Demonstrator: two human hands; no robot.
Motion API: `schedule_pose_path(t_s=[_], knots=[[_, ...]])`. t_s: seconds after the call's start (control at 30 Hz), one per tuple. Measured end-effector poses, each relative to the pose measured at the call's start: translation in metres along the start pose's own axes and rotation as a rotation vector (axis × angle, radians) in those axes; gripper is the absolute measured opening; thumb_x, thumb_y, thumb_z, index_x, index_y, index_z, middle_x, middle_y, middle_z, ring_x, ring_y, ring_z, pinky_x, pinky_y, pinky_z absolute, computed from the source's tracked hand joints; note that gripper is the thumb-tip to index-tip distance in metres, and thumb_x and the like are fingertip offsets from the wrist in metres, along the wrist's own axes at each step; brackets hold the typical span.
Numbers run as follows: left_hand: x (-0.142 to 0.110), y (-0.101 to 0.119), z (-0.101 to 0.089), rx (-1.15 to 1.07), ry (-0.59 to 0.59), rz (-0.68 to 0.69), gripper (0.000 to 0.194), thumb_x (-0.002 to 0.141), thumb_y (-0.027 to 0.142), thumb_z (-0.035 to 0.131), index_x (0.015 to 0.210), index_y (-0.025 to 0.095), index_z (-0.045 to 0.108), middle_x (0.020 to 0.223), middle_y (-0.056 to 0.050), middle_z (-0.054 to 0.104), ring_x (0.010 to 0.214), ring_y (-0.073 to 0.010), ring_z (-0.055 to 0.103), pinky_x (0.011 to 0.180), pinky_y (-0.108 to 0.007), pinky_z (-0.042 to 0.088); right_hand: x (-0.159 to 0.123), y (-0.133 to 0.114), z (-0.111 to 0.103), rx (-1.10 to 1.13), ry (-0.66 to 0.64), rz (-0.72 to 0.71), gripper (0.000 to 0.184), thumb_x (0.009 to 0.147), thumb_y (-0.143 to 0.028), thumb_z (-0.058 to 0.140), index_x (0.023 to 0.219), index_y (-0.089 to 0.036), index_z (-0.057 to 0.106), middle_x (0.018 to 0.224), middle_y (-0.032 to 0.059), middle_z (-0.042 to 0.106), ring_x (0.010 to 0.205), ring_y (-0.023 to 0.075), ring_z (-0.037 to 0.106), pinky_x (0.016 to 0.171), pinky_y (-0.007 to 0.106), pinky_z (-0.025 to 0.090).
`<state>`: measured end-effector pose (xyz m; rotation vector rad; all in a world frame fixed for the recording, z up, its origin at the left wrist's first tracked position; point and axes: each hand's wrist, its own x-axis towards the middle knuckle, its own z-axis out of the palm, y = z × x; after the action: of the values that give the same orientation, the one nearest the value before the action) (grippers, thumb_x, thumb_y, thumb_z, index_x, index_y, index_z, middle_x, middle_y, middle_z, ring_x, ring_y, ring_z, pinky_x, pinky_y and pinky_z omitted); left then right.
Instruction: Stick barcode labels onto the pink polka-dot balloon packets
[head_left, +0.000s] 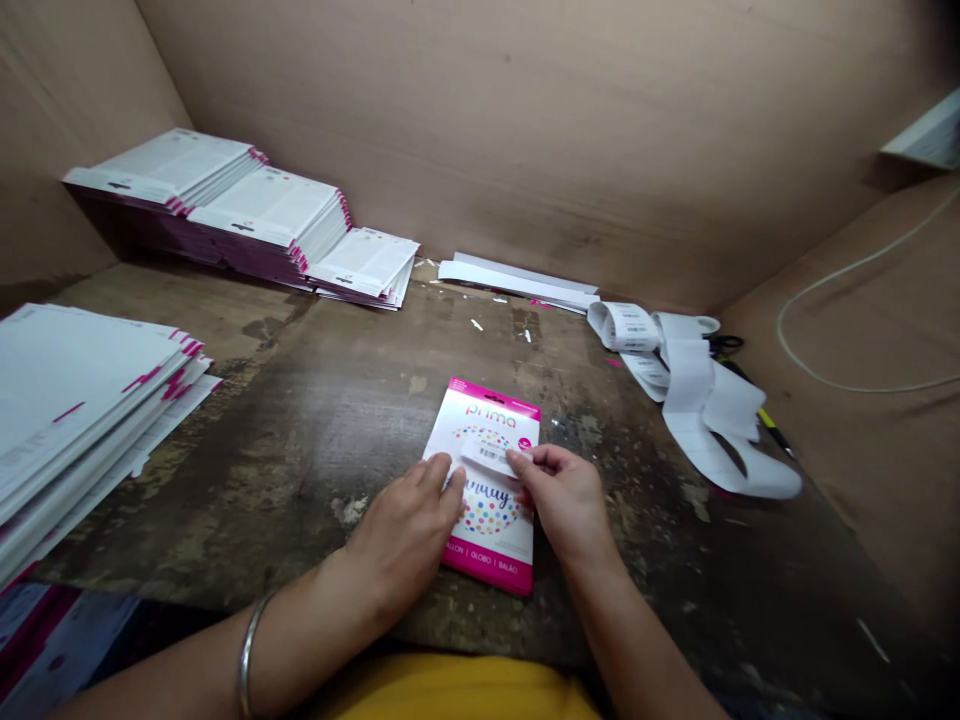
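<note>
A pink and white balloon packet [487, 550] marked "prima" lies face up on the worn table, right in front of me. Over its dotted print is a small white barcode label [486, 453]. My right hand [568, 500] pinches the label's right end between thumb and fingers. Flat on the packet's left edge rests my left hand [411, 525], its fingers stretched out and their tips near the label's left end. Whether the label's underside touches the packet I cannot tell.
Stacked packets [247, 205] stand along the back left, and another pile [82, 400] sits at the left edge. On the right lie a curled strip of barcode labels [690, 380], scissors [726, 343] and a yellow-black cutter [776, 432]. Paper strips [517, 280] lie by the back wall.
</note>
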<state>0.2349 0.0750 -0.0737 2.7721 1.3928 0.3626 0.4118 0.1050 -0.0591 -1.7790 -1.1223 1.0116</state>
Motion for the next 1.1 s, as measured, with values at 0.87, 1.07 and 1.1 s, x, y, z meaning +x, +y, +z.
schedule_pose_path(t_s=[0.87, 1.07, 1.1], knots=[[-0.001, 0.0, 0.005, 0.051, 0.126, 0.06, 0.025, 0.085, 0.011, 0.048, 0.106, 0.004, 0.058, 0.105, -0.019, 0.06, 0.1, -0.0279, 0.059, 0.081, -0.037, 0.052, 0.001, 0.001, 0.01, -0.563, 0.064, -0.232, 0.017, 0.069, -0.035, 0.061, 0.06, -0.02, 0.061, 0.056, -0.0013, 0.061, 0.052, 0.0146, 0.053, 0.051, 0.024, 0.033], [0.002, -0.002, 0.015, 0.075, 0.158, 0.086, 0.038, 0.091, 0.014, 0.036, 0.126, 0.003, 0.044, 0.132, -0.021, 0.048, 0.114, -0.0242, 0.052, 0.091, -0.036, 0.046, -0.004, -0.004, 0.013, -0.651, 0.058, -0.268, 0.018, 0.072, -0.034, 0.057, 0.062, -0.02, 0.06, 0.058, -0.001, 0.061, 0.054, 0.0138, 0.052, 0.052, 0.024, 0.033], [0.003, -0.002, 0.015, 0.072, 0.11, 0.081, 0.039, 0.092, 0.013, 0.035, 0.128, 0.003, 0.043, 0.134, -0.02, 0.047, 0.115, -0.0232, 0.052, 0.092, -0.036, 0.045, -0.004, -0.004, 0.013, -0.662, 0.052, -0.27, 0.018, 0.073, -0.035, 0.057, 0.063, -0.02, 0.06, 0.059, -0.0009, 0.061, 0.054, 0.0138, 0.052, 0.052, 0.024, 0.033]])
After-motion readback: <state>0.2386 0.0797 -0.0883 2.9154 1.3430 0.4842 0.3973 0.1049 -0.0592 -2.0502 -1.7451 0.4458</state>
